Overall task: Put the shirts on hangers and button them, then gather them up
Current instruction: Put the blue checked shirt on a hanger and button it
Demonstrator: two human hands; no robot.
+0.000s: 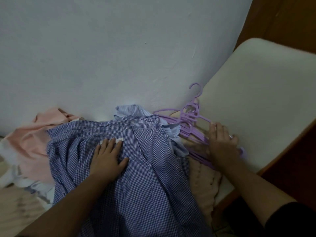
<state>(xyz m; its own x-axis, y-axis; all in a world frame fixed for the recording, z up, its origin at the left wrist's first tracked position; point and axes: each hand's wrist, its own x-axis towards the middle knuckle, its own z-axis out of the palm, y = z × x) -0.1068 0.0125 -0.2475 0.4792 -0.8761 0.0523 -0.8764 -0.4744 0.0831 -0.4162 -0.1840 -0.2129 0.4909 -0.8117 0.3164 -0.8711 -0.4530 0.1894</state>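
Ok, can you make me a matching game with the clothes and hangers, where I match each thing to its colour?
Things:
1. checked shirt under the left hand
2. crumpled shirt far left
3. hangers under the right hand
4. chair seat

Colours:
A. pink
B. cream
C. blue and white
D. purple

Pairs: 1-C, 2-A, 3-D, 4-B
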